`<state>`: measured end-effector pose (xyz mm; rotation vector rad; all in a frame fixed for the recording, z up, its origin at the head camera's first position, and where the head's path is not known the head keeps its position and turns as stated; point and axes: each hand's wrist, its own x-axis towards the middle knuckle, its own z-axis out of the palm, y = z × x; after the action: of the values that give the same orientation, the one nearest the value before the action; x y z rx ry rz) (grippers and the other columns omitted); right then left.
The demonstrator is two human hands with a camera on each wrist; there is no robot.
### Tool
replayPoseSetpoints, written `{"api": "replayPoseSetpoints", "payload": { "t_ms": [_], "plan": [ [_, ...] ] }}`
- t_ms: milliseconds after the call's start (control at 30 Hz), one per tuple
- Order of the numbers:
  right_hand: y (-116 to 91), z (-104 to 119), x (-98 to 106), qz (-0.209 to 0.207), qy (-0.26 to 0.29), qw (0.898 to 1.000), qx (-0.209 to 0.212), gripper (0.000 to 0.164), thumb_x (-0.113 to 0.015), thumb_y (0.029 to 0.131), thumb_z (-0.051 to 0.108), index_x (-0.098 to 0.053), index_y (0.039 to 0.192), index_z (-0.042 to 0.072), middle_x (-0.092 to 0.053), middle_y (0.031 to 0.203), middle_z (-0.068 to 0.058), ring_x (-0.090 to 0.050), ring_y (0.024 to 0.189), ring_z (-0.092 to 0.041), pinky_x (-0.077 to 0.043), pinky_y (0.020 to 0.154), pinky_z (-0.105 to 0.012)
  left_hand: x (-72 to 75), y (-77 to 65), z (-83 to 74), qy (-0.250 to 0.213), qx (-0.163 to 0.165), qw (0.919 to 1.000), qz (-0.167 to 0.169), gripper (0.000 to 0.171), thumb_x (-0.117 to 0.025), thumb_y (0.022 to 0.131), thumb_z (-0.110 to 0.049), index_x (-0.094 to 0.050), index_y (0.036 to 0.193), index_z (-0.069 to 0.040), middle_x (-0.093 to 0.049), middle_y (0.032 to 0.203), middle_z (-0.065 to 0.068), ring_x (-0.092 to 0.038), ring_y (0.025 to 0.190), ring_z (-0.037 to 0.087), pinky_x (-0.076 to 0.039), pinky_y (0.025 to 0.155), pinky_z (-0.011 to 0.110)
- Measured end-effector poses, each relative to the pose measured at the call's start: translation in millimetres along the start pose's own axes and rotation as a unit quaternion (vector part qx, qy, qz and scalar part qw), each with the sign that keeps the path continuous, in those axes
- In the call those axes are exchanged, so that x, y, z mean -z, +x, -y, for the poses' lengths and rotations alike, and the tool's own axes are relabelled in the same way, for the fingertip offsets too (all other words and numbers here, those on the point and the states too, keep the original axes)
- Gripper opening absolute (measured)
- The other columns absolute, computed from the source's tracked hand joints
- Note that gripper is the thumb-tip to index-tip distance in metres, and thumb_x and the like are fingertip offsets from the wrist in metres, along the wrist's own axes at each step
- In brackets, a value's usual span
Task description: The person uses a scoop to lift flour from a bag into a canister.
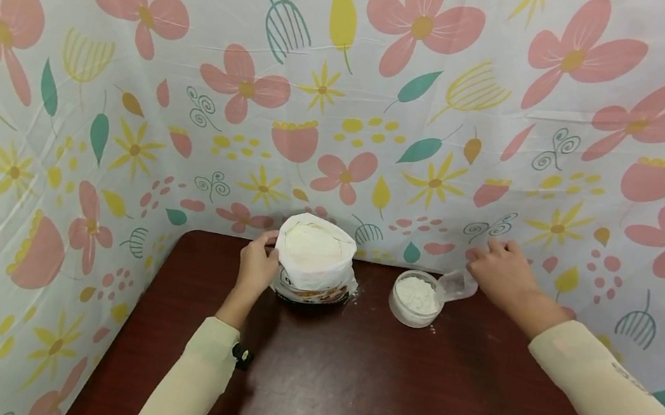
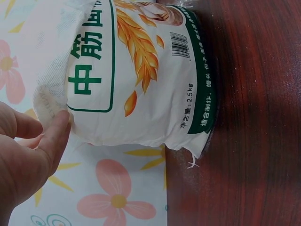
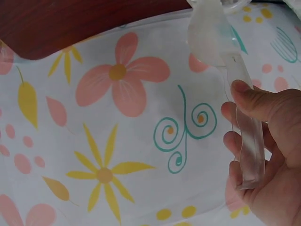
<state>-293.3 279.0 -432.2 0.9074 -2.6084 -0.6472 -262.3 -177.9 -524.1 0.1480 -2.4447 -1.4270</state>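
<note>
A white flour bag (image 1: 310, 275) with green print stands at the back of the table, its mouth rolled open and flour (image 1: 317, 248) visible inside. My left hand (image 1: 257, 264) is at the bag's left side, thumb and finger pinching its edge; the wrist view shows a fingertip on the bag (image 2: 136, 84). To the right, a clear round bowl (image 1: 412, 319) holds white flour. My right hand (image 1: 504, 278) grips the handle of a translucent plastic scoop (image 3: 247, 136). The scoop's head is tilted at the bowl's right rim; whether they touch is unclear.
The dark reddish-brown table (image 1: 344, 393) ends at the back against a floral cloth (image 1: 348, 96). Small specks of flour lie near the bag and the bowl. A black band (image 1: 243, 356) is on the left sleeve.
</note>
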Motion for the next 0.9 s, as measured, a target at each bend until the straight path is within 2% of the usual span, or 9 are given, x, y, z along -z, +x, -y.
{"api": "replayPoseSetpoints", "payload": {
  "t_ms": [100, 200, 300, 433, 533, 600, 733, 900],
  "plan": [
    [-2, -1, -1, 0.002, 0.009, 1.0, -0.009, 0.024, -0.079, 0.085, -0.002, -0.074, 0.075, 0.019, -0.065, 0.088, -0.004, -0.052, 0.083, -0.031, -0.043, 0.071, -0.046, 0.3, -0.1, 0.1, -0.001, -0.001, 1.0, -0.001, 0.037, -0.057, 0.101, 0.001, -0.065, 0.137, -0.004, -0.072, 0.123, 0.015, -0.071, 0.101, 0.03, -0.06, 0.077, 0.043],
    [-5, -3, -3, -0.018, 0.021, 0.999, -0.019, 0.023, -0.079, 0.085, -0.004, -0.074, 0.076, 0.017, -0.064, 0.088, -0.006, -0.051, 0.081, -0.032, -0.043, 0.071, -0.047, 0.2, -0.5, 0.1, -0.004, 0.002, 1.0, 0.002, 0.037, -0.057, 0.101, 0.001, -0.065, 0.137, -0.004, -0.071, 0.124, 0.015, -0.071, 0.102, 0.03, -0.061, 0.077, 0.044],
    [-11, -3, -5, -0.066, 0.036, 0.997, -0.025, 0.018, -0.081, 0.081, -0.003, -0.076, 0.08, 0.014, -0.065, 0.09, -0.009, -0.057, 0.086, -0.035, -0.047, 0.07, -0.049, 0.1, -0.9, -0.1, -0.004, 0.004, 1.0, 0.004, 0.037, -0.058, 0.101, 0.001, -0.064, 0.137, -0.004, -0.071, 0.125, 0.015, -0.07, 0.103, 0.03, -0.061, 0.077, 0.044],
    [-20, -2, -12, -0.149, 0.054, 0.987, -0.029, 0.015, -0.086, 0.076, 0.002, -0.08, 0.087, 0.011, -0.064, 0.09, -0.012, -0.062, 0.093, -0.038, -0.046, 0.063, -0.047, 0.4, -1.5, -0.7, -0.005, 0.004, 1.0, 0.006, 0.037, -0.057, 0.101, 0.001, -0.064, 0.137, -0.004, -0.071, 0.125, 0.015, -0.07, 0.103, 0.03, -0.061, 0.077, 0.044],
    [-26, 0, -18, -0.192, 0.073, 0.978, -0.036, 0.018, -0.087, 0.074, 0.008, -0.08, 0.09, 0.011, -0.059, 0.088, -0.013, -0.059, 0.089, -0.038, -0.038, 0.057, -0.045, 0.3, -1.9, -1.1, -0.007, 0.007, 0.9999, 0.008, 0.037, -0.057, 0.102, 0.001, -0.064, 0.138, -0.005, -0.07, 0.125, 0.015, -0.07, 0.104, 0.03, -0.061, 0.077, 0.044],
    [-30, 2, -22, -0.211, 0.091, 0.972, -0.045, 0.022, -0.086, 0.073, 0.011, -0.079, 0.094, 0.011, -0.057, 0.087, -0.013, -0.058, 0.084, -0.039, -0.037, 0.058, -0.046, -0.1, -1.9, -1.0, -0.008, 0.009, 0.9999, 0.008, 0.037, -0.057, 0.102, 0.001, -0.064, 0.138, -0.005, -0.07, 0.125, 0.015, -0.07, 0.104, 0.03, -0.061, 0.077, 0.044],
    [-40, 8, -32, -0.22, 0.122, 0.965, -0.075, 0.028, -0.086, 0.076, 0.011, -0.078, 0.102, 0.013, -0.061, 0.089, -0.013, -0.057, 0.08, -0.042, -0.042, 0.061, -0.051, -0.2, -1.5, -1.3, -0.007, 0.006, 0.9999, 0.007, 0.037, -0.057, 0.102, 0.001, -0.064, 0.137, -0.004, -0.071, 0.125, 0.015, -0.07, 0.103, 0.03, -0.06, 0.078, 0.045],
    [-54, 20, -50, -0.174, 0.165, 0.962, -0.132, 0.03, -0.086, 0.078, 0.01, -0.079, 0.107, 0.015, -0.067, 0.094, -0.013, -0.054, 0.076, -0.038, -0.033, 0.054, -0.044, 0.2, -1.0, -2.0, -0.006, 0.002, 1.0, 0.0, 0.037, -0.057, 0.101, 0.001, -0.064, 0.137, -0.002, -0.071, 0.123, 0.017, -0.071, 0.102, 0.031, -0.061, 0.08, 0.047]
  ]
}}
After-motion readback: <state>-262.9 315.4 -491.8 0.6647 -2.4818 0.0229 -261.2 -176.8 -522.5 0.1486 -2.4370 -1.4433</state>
